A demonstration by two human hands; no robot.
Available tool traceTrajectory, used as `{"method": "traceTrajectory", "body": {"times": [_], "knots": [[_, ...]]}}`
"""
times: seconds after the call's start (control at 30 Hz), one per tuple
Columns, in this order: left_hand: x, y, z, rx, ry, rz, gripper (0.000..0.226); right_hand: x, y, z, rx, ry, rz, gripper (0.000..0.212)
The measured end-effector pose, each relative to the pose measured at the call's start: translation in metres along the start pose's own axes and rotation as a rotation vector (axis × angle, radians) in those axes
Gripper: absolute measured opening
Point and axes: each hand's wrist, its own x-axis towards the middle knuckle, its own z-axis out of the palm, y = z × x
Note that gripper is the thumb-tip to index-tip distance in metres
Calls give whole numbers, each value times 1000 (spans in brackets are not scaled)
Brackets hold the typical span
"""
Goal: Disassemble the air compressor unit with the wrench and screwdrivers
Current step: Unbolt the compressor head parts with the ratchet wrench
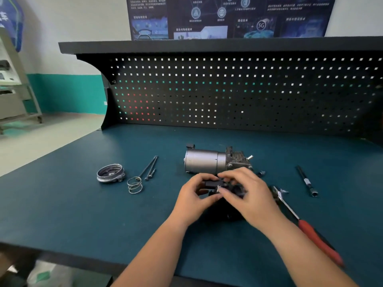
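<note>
Our left hand (194,194) and right hand (247,196) share a pinching grip on the black part (213,183), at six o'clock from the motor (204,163). Its small silver fastener (219,186) may slip free and roll away.

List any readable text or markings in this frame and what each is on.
"5G": on the dark poster above the bench shelf.
Rest of the poster, Chinese headings and captions: too blurred to read.
Characters on the blue sign, far left: cut off, unreadable.
No legible markings on the motor or the wrench.
</note>
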Motion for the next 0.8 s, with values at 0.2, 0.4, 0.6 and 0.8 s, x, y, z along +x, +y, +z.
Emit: {"method": "traceTrajectory", "body": {"times": [0.2, 0.4, 0.6, 0.8], "knots": [[0, 0, -2, 17, 5, 9, 30, 0, 10, 24, 61, 75, 27, 24], [1, 0, -3, 66, -4, 33, 32, 4, 3, 18, 46, 209, -75, 20], [1, -1, -3, 63, -22, 13, 34, 33, -41, -22, 306, 436, -180, 17], [-15, 5, -24, 174, -58, -40, 64, 19, -48, 24, 459, 133, 65, 40]]}}
